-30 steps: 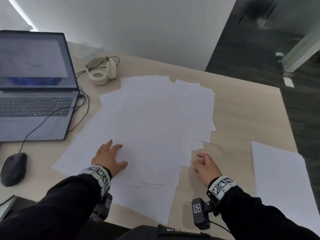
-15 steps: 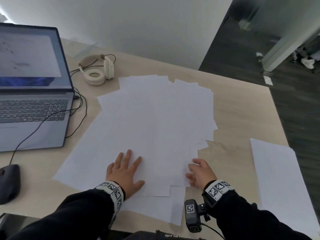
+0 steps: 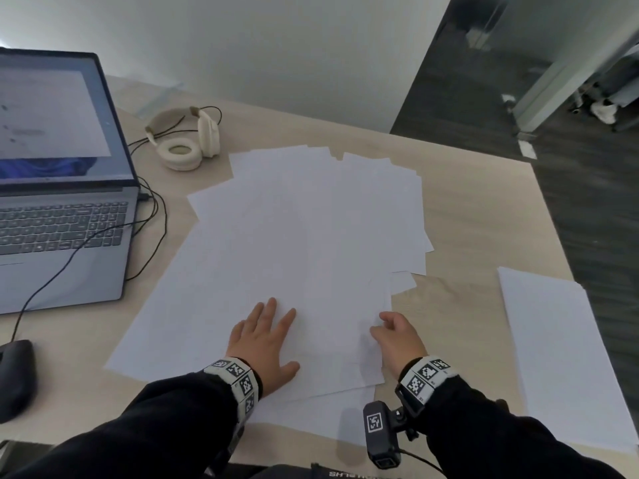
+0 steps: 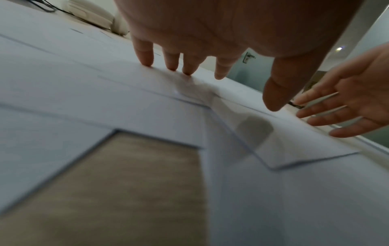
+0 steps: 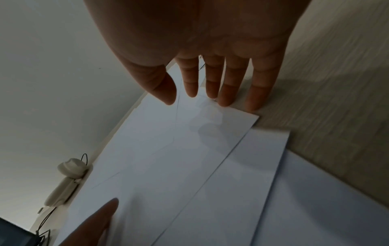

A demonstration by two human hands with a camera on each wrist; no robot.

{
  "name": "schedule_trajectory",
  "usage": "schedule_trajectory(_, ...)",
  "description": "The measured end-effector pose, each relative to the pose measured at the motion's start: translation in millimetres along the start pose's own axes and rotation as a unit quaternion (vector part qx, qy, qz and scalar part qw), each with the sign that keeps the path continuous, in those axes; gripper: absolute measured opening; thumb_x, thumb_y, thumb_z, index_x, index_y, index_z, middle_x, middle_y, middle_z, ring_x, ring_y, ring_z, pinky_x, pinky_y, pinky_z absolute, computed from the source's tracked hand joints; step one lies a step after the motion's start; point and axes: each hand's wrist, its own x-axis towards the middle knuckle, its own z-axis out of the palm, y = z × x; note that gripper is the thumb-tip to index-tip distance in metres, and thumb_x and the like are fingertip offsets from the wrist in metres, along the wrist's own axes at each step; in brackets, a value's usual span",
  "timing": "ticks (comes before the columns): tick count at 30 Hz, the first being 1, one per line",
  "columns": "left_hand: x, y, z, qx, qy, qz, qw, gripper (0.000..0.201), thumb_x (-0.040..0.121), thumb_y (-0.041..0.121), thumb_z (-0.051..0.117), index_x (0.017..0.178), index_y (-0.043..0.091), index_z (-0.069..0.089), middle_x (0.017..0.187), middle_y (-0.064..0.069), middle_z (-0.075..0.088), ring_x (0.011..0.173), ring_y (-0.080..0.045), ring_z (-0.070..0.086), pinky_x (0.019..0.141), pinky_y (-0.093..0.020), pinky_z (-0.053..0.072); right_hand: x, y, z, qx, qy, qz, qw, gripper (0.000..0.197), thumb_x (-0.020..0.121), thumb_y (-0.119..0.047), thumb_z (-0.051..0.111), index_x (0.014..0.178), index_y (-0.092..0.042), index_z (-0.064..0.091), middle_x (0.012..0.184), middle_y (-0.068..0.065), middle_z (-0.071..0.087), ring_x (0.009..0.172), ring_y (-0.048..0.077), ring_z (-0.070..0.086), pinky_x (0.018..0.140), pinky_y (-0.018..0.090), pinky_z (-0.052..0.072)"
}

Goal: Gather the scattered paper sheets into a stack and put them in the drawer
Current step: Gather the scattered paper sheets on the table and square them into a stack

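Several white paper sheets (image 3: 304, 236) lie overlapped in a loose spread on the wooden desk (image 3: 477, 216). My left hand (image 3: 266, 337) lies flat on the near part of the spread, fingers straight and splayed (image 4: 145, 55). At the spread's right edge my right hand (image 3: 394, 335) has straight fingers (image 5: 225, 88) whose tips touch the sheets' edge and the desk. One more white sheet (image 3: 560, 361) lies apart at the desk's right edge. No drawer is in view.
An open laptop (image 3: 62, 202) stands at the left with a black cable (image 3: 152, 216) trailing beside it. Cream headphones (image 3: 186, 140) sit behind the papers. A dark mouse (image 3: 14, 378) lies at the near left. Dark floor (image 3: 587, 202) begins past the desk's right edge.
My left hand has slid right across the sheets towards the middle. My right hand has moved left from bare desk onto the papers' right edge, and the near sheets have shifted closer together.
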Motion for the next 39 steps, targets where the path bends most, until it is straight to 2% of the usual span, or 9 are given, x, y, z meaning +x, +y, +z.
schedule_trajectory(4,3.2,9.7,-4.6,-0.053,0.001,0.02,0.998,0.086,0.083,0.058,0.049,0.154,0.041,0.002,0.165,0.002,-0.012,0.152,-0.02,-0.011,0.121,-0.043,0.007,2.7,-0.4,-0.4,0.035,-0.001,0.016,0.999,0.042,0.09,-0.022,0.056,0.131,-0.022,0.051,0.124,-0.001,0.056,0.101,0.018,0.058,0.087,0.038,0.052)
schedule_trajectory(7,6.3,6.6,-10.8,-0.089,0.007,0.024,0.996,0.081,0.083,0.05,0.05,0.153,0.042,0.011,0.166,0.005,-0.002,0.152,-0.017,-0.003,0.122,-0.041,0.013,9.0,-3.2,-4.1,0.075,0.01,0.045,0.996,0.039,0.09,-0.022,0.056,0.129,-0.024,0.051,0.108,-0.004,0.058,0.082,0.02,0.06,0.067,0.034,0.05)
schedule_trajectory(11,6.1,-1.0,-15.7,-0.151,0.026,0.012,0.988,0.075,0.085,0.04,0.055,0.151,0.038,0.022,0.165,0.005,-0.003,0.151,-0.02,0.006,0.121,-0.036,0.017,16.6,-8.0,-1.1,0.101,0.016,0.088,0.991,0.035,0.089,-0.022,0.058,0.124,-0.024,0.05,0.105,0.002,0.059,0.078,0.021,0.064,0.05,0.026,0.041)
schedule_trajectory(18,12.7,-5.9,-32.8,-0.328,0.125,-0.179,0.919,0.051,0.085,0.028,0.065,0.134,0.03,0.05,0.16,-0.001,0.022,0.145,-0.027,0.023,0.116,-0.04,0.023,16.6,-13.0,-2.5,0.001,0.023,0.039,0.999,0.04,0.09,-0.023,0.057,0.129,-0.018,0.047,0.111,0.003,0.055,0.084,0.017,0.053,0.077,0.029,0.038)
schedule_trajectory(22,18.0,-16.0,-40.3,-0.393,0.157,-0.205,0.882,0.045,0.083,0.022,0.066,0.127,0.024,0.055,0.145,-0.004,0.04,0.13,-0.025,0.044,0.107,-0.036,0.036,25.3,-14.5,5.5,0.043,0.006,0.064,0.997,0.043,0.085,-0.024,0.061,0.127,-0.019,0.05,0.097,0.008,0.063,0.081,0.024,0.06,0.073,0.037,0.052)
schedule_trajectory(26,26.9,-18.4,-48.5,-0.475,0.13,-0.246,0.835,0.043,0.08,0.025,0.067,0.122,0.024,0.057,0.134,-0.007,0.046,0.103,-0.023,0.057,0.087,-0.036,0.05,26.1,-22.6,10.3,0.123,-0.01,0.11,0.986,0.036,0.087,-0.024,0.059,0.121,-0.028,0.049,0.092,0.002,0.058,0.079,0.022,0.065,0.056,0.028,0.044)
schedule_trajectory(29,32.3,-18.3,-47.9,-0.514,0.117,-0.27,0.806,0.047,0.072,0.034,0.067,0.117,0.028,0.054,0.131,-0.005,0.049,0.103,-0.026,0.058,0.088,-0.049,0.056,29.6,-24.1,12.0,0.122,-0.009,0.114,0.986,0.039,0.086,-0.026,0.059,0.123,-0.029,0.049,0.098,0.0,0.058,0.081,0.022,0.068,0.057,0.028,0.046)
schedule_trajectory(33,36.4,-19.2,-50.6,-0.543,0.097,-0.303,0.777,0.055,0.084,0.029,0.066,0.135,0.023,0.046,0.132,-0.005,0.055,0.108,-0.029,0.06,0.096,-0.049,0.053,32.6,-21.7,12.0,0.133,-0.011,0.104,0.986,0.036,0.086,-0.025,0.058,0.12,-0.024,0.049,0.087,0.003,0.062,0.07,0.021,0.065,0.053,0.026,0.041)
schedule_trajectory(39,36.8,-23.7,-53.4,-0.512,0.046,-0.298,0.805,0.058,0.091,0.031,0.064,0.143,0.012,0.046,0.145,-0.007,0.05,0.129,-0.029,0.051,0.107,-0.035,0.038,31.8,-23.8,15.4,0.12,-0.041,0.094,0.987,0.02,0.09,-0.025,0.059,0.109,-0.018,0.057,0.092,0.012,0.061,0.06,0.018,0.054,0.046,0.021,0.031)
